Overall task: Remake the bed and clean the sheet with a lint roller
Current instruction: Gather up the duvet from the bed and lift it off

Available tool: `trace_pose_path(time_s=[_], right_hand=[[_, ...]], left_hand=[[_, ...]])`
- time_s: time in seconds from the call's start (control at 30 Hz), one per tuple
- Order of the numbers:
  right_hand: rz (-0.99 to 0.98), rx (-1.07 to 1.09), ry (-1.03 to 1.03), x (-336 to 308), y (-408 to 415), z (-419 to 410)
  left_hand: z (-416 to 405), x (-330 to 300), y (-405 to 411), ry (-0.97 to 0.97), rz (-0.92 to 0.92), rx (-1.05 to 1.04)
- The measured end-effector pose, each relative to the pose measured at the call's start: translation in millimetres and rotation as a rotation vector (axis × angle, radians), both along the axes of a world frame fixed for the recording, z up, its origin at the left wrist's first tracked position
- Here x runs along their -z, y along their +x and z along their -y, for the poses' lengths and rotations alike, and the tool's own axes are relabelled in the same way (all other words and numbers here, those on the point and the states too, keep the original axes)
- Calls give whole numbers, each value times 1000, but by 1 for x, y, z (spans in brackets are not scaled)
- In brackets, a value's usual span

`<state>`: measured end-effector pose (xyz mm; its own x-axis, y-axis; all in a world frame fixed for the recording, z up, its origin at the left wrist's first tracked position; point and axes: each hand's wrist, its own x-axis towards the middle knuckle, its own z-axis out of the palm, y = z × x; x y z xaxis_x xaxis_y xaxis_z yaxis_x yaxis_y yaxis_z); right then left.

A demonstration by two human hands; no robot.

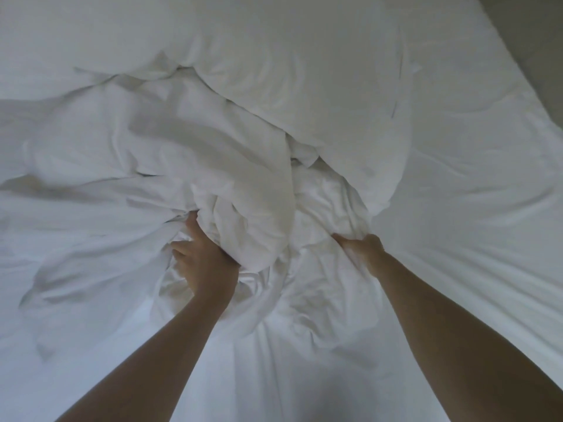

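Nearest, two bare forearms reaching in from the bottom edge, over smooth white fitted sheet (304,376) pulled into long shallow creases that fan toward the hands. Left hand (201,263) buried to the knuckles in a thick wad of white duvet (243,208), grip curled tight round a rolled fold of it — thumb side up, fingers sunk in the cloth. Right hand (362,248) just beside, across a small gap of crumpled fabric, grip clamped on another gathered bunch of the same bedding; fingertips hidden inside the folds.

Cloth matte, soft, cotton-like, all white with grey-blue shadow in the hollows. Between and above the hands, bunched into a high rumpled mound, deeply pleated, with tight small wrinkles at the centre and broader, puffier swells to the left. Left part of the mound blurred.

Farther back, a plump pillow-like mass (320,95) in a smooth white case, rounded at its lower corner, overlapping the mound from the upper right, a straight seam line down its right side.

Beyond, flat sheet stretching to the bed's far side, lightly rippled on the right. At the top right corner, a strip of dull grey-beige surface (536,32) past the mattress edge — floor or wall, cannot tell which.

No lint roller in view.
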<state>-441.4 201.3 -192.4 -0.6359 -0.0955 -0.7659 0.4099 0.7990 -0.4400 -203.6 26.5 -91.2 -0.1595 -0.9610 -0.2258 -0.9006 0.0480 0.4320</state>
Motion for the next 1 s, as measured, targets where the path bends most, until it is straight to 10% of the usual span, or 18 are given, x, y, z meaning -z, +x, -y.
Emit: trace_pose_path(time_s=[0.47,0.67,1.0], right_hand=[[-64,-197,-338,-139,87,72],[-398,-465,-16,-137,145,124],[-359,-549,26,-108,103,100]], left_hand=[[-3,4,1,-23,100,20],[-8,4,7,-65,154,89],[-11,-5,31,65,-53,148]])
